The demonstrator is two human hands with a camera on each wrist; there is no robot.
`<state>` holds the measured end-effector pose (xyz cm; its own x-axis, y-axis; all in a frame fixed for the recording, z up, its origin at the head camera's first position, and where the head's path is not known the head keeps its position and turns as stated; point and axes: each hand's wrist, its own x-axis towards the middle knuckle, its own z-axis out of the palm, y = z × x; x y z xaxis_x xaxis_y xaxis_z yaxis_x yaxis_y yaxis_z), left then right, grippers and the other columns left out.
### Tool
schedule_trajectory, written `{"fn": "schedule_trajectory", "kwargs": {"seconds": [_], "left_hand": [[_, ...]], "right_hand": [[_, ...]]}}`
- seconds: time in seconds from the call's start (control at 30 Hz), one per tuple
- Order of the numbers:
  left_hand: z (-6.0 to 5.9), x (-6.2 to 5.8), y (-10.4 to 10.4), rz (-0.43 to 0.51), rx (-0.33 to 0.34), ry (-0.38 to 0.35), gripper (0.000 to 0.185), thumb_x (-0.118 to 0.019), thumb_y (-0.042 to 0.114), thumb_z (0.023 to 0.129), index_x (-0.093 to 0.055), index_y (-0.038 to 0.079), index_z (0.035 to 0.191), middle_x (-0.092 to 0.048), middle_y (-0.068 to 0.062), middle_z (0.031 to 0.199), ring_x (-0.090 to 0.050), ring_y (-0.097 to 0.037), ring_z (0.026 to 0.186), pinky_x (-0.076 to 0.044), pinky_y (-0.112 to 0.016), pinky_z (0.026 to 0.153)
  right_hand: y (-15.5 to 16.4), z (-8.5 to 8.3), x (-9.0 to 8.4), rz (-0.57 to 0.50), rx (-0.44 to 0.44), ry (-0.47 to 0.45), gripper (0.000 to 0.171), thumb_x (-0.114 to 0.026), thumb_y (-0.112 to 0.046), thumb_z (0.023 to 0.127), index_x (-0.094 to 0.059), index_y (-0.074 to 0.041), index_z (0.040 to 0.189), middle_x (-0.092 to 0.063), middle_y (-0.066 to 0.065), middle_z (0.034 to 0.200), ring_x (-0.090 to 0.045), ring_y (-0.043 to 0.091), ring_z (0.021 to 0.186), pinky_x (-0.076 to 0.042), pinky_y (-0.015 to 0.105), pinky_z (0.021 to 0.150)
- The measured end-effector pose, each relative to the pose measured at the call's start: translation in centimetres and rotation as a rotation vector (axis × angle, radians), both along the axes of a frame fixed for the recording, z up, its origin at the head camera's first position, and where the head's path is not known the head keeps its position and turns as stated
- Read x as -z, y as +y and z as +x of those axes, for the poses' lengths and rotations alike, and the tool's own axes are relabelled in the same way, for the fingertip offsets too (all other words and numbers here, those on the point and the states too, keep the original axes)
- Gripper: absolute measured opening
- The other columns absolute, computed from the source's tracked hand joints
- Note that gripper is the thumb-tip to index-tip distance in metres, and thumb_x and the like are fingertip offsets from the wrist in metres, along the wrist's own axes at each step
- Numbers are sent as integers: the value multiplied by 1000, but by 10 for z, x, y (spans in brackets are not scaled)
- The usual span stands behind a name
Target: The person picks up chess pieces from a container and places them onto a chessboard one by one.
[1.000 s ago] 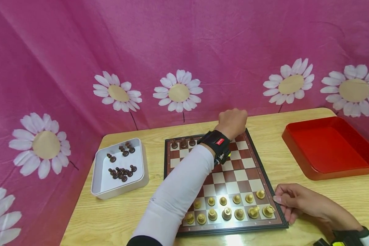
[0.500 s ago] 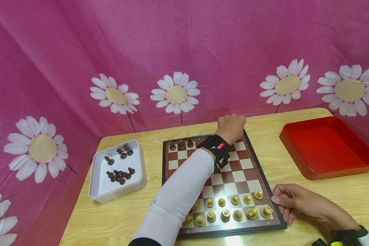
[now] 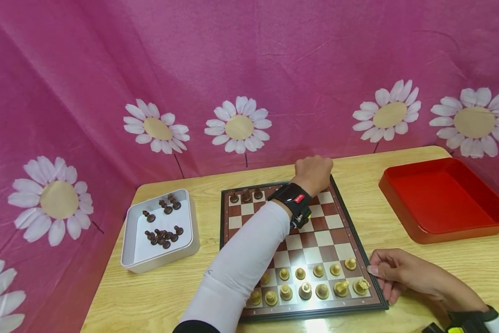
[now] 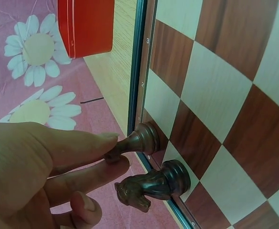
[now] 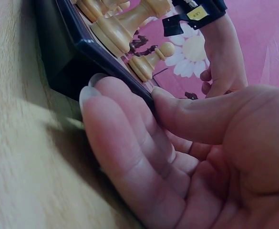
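Note:
My left hand (image 3: 313,175) reaches over the far right corner of the chessboard (image 3: 324,238). In the left wrist view its thumb and a finger pinch the top of a dark chess piece (image 4: 146,137), whose base is at the corner square; the fingers hide its head. Beside it a dark knight (image 4: 151,186) stands on the neighbouring pale square. My right hand (image 3: 403,273) holds the board's near right edge, thumb at the top rim and curled fingers against the side. Light pawns (image 3: 317,271) and larger light pieces, such as a knight (image 3: 341,288), line the near rows.
On the left, a white tray (image 3: 194,231) holds several dark pieces (image 3: 162,237). A red tray (image 3: 445,203) sits at the right. Three dark pieces (image 3: 246,195) stand at the board's far left. A pink flowered cloth (image 3: 299,69) hangs behind the wooden table (image 3: 207,194).
My left hand has come down slightly at the far right corner, then stayed there. The head view has shifted a little. My right hand keeps its place on the board's edge.

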<state>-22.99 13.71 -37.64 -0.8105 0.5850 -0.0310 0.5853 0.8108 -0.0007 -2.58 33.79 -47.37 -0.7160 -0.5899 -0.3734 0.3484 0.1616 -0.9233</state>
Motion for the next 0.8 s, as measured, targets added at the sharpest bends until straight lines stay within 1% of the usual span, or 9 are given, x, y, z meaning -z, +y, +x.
{"fn": "schedule_trajectory", "kwargs": {"seconds": [0.1, 0.27, 0.4, 0.47, 0.53, 0.6, 0.67, 0.7, 0.8], "left_hand": [[0, -2, -1, 0, -1, -12, 33, -50, 17, 106, -45, 20, 74, -29, 6, 70, -34, -11, 63, -32, -31, 53], [1, -8, -4, 2, -8, -23, 30, -54, 18, 104, -48, 20, 75, -32, 7, 69, -38, -11, 63, -34, -31, 54], [1, -16, -11, 13, -19, -20, 30, -62, 22, 100, -49, 21, 73, -37, 8, 70, -46, -11, 65, -41, -33, 56], [-1, -18, -17, 24, -18, -15, 33, -65, 22, 99, -47, 21, 70, -35, 8, 68, -45, -11, 65, -40, -33, 56], [-2, -21, -24, 37, -18, -8, 36, -66, 23, 98, -47, 21, 68, -34, 8, 67, -45, -10, 64, -40, -33, 56], [-3, -22, -33, 52, -18, 1, 37, -66, 24, 99, -47, 21, 67, -33, 9, 66, -43, -10, 63, -38, -33, 55], [-4, -25, -41, 65, -22, 6, 34, -66, 24, 99, -51, 22, 68, -35, 9, 66, -45, -10, 64, -39, -34, 56], [-4, -27, -45, 69, -24, 10, 33, -65, 24, 99, -53, 22, 69, -36, 9, 67, -46, -11, 65, -40, -34, 56], [-3, -32, -59, 79, -27, 27, 31, -64, 23, 100, -54, 23, 70, -37, 9, 67, -46, -11, 65, -38, -34, 54]], "right_hand": [[-1, -1, 0, 7, 0, -1, 26, -49, -14, 109, -48, 12, 107, -64, 5, 83, -69, 12, 68, -61, 30, 62], [-2, -2, -1, 3, -6, 13, 33, -48, -13, 109, -42, 19, 110, -64, 5, 82, -69, 11, 68, -61, 30, 61], [-2, -3, 0, -4, -8, -2, 23, -48, -13, 109, -49, 10, 107, -66, 5, 82, -69, 11, 68, -61, 29, 61], [-2, -3, 0, -4, -6, -13, 18, -48, -13, 110, -52, 4, 109, -66, 5, 82, -69, 11, 68, -61, 29, 62], [-2, -3, 1, -4, -8, -13, 22, -48, -13, 110, -50, 8, 108, -66, 5, 82, -69, 11, 68, -61, 29, 62], [-2, -2, 1, -8, -12, -4, 27, -47, -13, 110, -46, 15, 109, -65, 4, 82, -69, 11, 68, -61, 29, 62], [-1, -2, 2, -19, -18, 5, 32, -47, -12, 110, -42, 20, 111, -65, 4, 82, -69, 11, 68, -61, 30, 62], [-1, -2, 2, -23, -20, 9, 32, -47, -11, 110, -42, 20, 111, -65, 4, 82, -69, 11, 68, -61, 30, 62], [0, -2, 2, -29, -26, -7, 25, -47, -12, 110, -48, 13, 107, -66, 4, 82, -70, 12, 69, -62, 30, 63]]}}
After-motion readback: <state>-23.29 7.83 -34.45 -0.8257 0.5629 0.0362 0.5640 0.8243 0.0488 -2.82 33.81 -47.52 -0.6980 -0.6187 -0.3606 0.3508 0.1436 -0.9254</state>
